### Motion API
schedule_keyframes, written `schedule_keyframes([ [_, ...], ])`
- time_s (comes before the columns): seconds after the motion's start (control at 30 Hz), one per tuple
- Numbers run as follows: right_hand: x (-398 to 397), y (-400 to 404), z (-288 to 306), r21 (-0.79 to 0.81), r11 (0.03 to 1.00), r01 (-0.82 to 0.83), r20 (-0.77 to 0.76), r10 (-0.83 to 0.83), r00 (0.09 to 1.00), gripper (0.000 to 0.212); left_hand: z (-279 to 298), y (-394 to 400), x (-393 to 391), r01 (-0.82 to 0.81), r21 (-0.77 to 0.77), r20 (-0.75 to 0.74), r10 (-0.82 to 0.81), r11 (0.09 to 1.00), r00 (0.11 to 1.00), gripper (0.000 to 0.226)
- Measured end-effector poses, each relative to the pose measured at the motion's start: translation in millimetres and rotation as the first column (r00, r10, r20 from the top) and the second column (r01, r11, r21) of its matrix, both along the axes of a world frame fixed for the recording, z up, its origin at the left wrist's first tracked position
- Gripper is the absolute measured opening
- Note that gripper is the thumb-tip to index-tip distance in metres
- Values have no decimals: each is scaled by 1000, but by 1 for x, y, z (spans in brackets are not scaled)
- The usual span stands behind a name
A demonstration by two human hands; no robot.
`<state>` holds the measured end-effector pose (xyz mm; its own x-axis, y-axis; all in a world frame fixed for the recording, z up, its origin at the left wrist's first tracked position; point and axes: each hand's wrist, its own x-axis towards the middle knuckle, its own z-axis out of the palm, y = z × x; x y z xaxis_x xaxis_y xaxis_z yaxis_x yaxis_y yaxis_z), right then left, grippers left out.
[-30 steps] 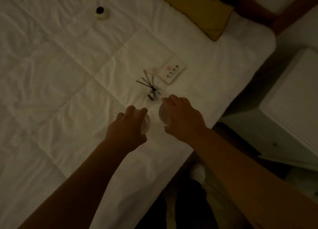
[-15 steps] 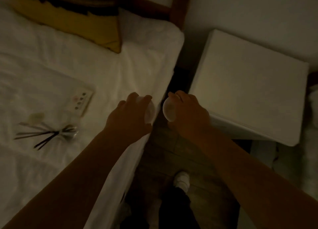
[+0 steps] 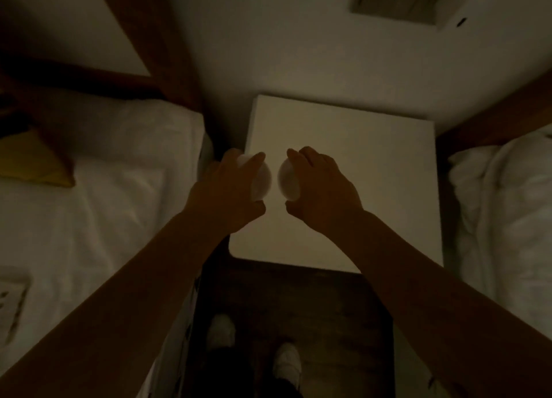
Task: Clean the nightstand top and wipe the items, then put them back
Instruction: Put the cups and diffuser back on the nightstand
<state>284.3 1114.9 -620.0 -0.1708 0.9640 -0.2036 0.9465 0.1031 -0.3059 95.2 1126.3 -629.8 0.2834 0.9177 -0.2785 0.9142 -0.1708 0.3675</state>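
Left hand (image 3: 230,193) fingers curled round a cup (image 3: 263,178), right hand (image 3: 321,185) fingers gripping another cup (image 3: 286,179), both over the nightstand (image 3: 373,170) near its left edge

The nightstand (image 3: 373,164) stands between two beds (left bed (image 3: 98,218), right bed (image 3: 501,218)), a pillow (image 3: 33,161) far left.

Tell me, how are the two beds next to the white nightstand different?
The left bed has a yellow cushion on it; the right bed shows none. The left bed also carries a small card near its lower edge, while the right bed shows only rumpled bedding. More of the left bed is in view; the right bed is cut off at the picture's edge. Both have white covers and flank the nightstand.
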Motion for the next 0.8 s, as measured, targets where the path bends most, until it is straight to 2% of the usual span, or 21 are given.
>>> schedule_keyframes([
  [0.33, 28, 85, -28, 35, 962, 271, -58, -269, 962, 101, -37, 123, 39, 160, 56, -26, -159, 986, 987, 88],
  [0.57, 37, 122, -44, 5, 949, 316, -49, -316, 948, 97, -49, 166, 50, 133, -23, -48, -134, 991, 990, 86],
  [0.8, 43, 137, -55, 21, 951, 309, -43, -308, 950, 91, -46, 172, 65, 93, 31, -73, -91, 995, 993, 87],
])
